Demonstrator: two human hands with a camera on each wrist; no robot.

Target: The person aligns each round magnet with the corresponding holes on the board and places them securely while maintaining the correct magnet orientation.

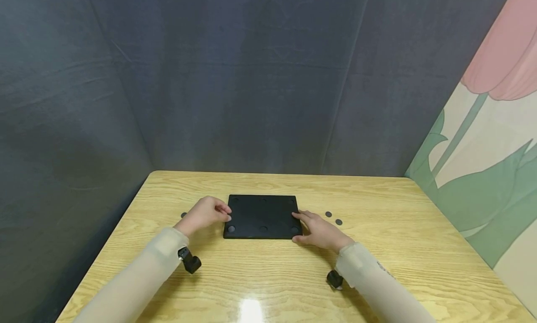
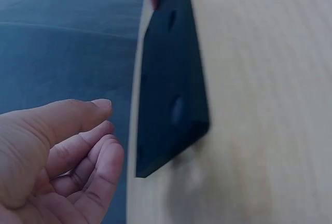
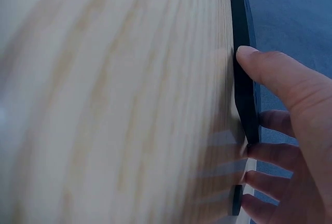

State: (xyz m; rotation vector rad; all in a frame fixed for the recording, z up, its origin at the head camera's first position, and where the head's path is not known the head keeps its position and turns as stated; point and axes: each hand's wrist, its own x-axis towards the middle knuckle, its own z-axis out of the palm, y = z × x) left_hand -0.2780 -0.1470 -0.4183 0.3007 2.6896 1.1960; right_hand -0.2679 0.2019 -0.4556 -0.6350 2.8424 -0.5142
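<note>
A flat black rectangular board [image 1: 263,213] with shallow round spots along its long sides lies on the table. My right hand [image 1: 320,230] holds the board's near right corner, with the thumb [image 3: 248,53] against the near edge and fingers at the right side. Just off the left side is my left hand [image 1: 207,212]; in the left wrist view its fingers [image 2: 106,162] curl loosely, with a gap to the board and nothing seen between them. Two small dark discs [image 1: 328,214] lie right of the right hand. Another dark disc [image 1: 183,215] is partly hidden behind the left wrist.
The wooden table [image 1: 260,276] has a rounded far left corner. A dark curtain [image 1: 251,80] hangs behind it and along the left. On the right is a wall panel [image 1: 482,174] painted with a pink tulip. Small black cameras [image 1: 192,263] are strapped to both wrists.
</note>
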